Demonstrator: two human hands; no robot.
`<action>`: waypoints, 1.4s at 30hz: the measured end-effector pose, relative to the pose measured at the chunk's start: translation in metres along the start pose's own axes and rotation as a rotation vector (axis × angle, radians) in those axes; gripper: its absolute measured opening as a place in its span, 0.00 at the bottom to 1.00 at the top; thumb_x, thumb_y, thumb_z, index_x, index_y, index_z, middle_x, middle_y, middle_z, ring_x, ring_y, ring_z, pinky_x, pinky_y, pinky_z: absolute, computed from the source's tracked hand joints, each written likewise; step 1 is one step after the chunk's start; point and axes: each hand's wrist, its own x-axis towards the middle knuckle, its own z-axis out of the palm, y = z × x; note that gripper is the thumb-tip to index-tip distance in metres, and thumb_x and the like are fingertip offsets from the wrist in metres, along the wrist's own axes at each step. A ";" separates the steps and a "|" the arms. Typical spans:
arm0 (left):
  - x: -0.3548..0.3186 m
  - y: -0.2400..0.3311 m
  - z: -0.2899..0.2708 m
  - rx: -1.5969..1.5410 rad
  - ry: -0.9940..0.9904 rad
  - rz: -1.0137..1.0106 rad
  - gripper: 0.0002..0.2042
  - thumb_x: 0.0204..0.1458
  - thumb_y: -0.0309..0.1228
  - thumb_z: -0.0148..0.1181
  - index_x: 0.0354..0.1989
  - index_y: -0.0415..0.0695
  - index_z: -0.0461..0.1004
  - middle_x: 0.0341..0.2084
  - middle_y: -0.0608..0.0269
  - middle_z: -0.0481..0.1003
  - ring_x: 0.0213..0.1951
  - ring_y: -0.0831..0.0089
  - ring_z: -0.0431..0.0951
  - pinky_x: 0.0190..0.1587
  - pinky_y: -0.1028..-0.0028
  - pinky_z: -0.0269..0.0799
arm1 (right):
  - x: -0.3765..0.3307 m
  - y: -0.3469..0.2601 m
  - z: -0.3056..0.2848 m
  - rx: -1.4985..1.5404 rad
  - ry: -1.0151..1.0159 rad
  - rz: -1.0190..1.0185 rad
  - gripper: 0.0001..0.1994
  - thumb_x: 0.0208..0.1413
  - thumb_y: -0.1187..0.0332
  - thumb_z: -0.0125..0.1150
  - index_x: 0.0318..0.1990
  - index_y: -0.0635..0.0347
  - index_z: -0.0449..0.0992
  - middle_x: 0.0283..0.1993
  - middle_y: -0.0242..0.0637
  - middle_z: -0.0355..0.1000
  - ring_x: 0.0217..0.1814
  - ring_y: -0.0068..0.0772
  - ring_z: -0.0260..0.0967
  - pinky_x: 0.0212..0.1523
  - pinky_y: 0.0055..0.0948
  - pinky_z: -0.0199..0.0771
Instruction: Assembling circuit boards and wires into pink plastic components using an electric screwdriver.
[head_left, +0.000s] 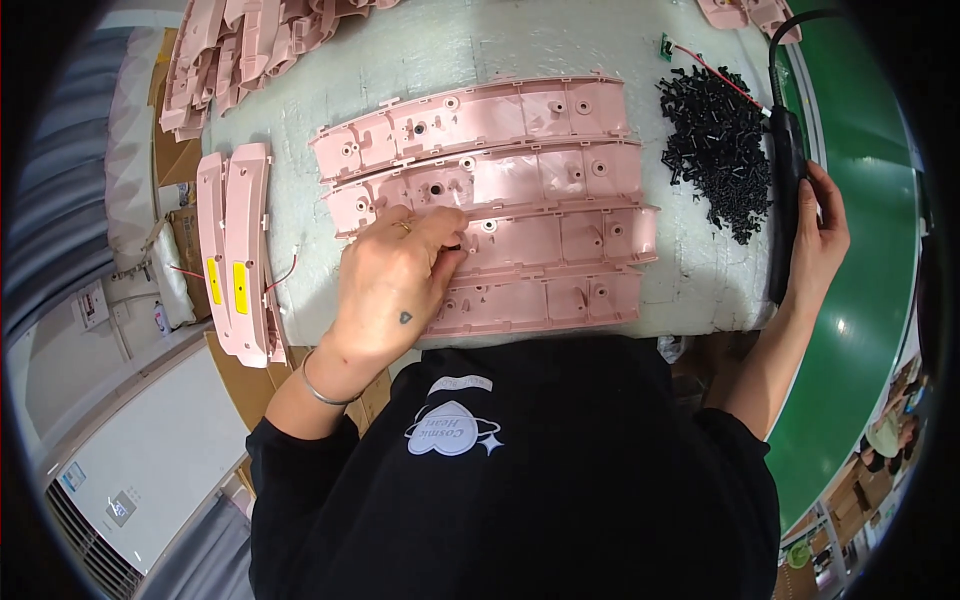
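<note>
Four-sided pink plastic shells lie in a stack of rows before me, open sides up: a far shell (500, 115), one below it (520, 178), a third shell (560, 243) and the nearest shell (540, 303). My left hand (395, 270) is over the left part of the third shell, thumb and fingers pinched on a small black part (455, 248). Similar dark round spots show in the two farther shells. At the right, my right hand (825, 228) has its fingers curled against a black corded electric screwdriver (787, 190), which lies along the table's right edge.
Black screws (715, 150) form a pile left of the screwdriver, with a small green circuit board (667, 46) on red wire behind it. Two pink covers (235, 255) with yellow labels and wires lie at left. More pink parts (240, 45) are heaped far left. A green surface (860, 250) adjoins at right.
</note>
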 end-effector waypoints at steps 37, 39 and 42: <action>0.147 0.077 0.074 0.192 -0.162 0.686 0.06 0.38 0.24 0.64 0.27 0.41 0.77 0.25 0.61 0.75 0.32 0.61 0.72 0.34 0.66 0.72 | -0.005 -0.017 0.004 0.047 0.035 0.011 0.11 0.54 0.75 0.60 0.46 0.65 0.77 0.43 0.38 0.74 0.42 0.26 0.72 0.42 0.24 0.73; 0.147 0.078 0.067 0.144 -0.146 0.678 0.06 0.37 0.24 0.64 0.26 0.40 0.76 0.24 0.61 0.75 0.30 0.61 0.72 0.33 0.65 0.72 | -0.005 -0.017 0.003 0.040 0.030 0.016 0.11 0.54 0.75 0.60 0.46 0.65 0.77 0.43 0.38 0.74 0.42 0.27 0.72 0.42 0.24 0.73; 0.135 0.072 0.038 0.012 -0.130 0.571 0.07 0.38 0.22 0.63 0.28 0.39 0.75 0.24 0.63 0.75 0.27 0.69 0.73 0.30 0.71 0.72 | -0.005 -0.013 0.005 0.062 0.009 0.022 0.11 0.54 0.75 0.60 0.46 0.64 0.77 0.42 0.37 0.74 0.42 0.25 0.72 0.43 0.24 0.73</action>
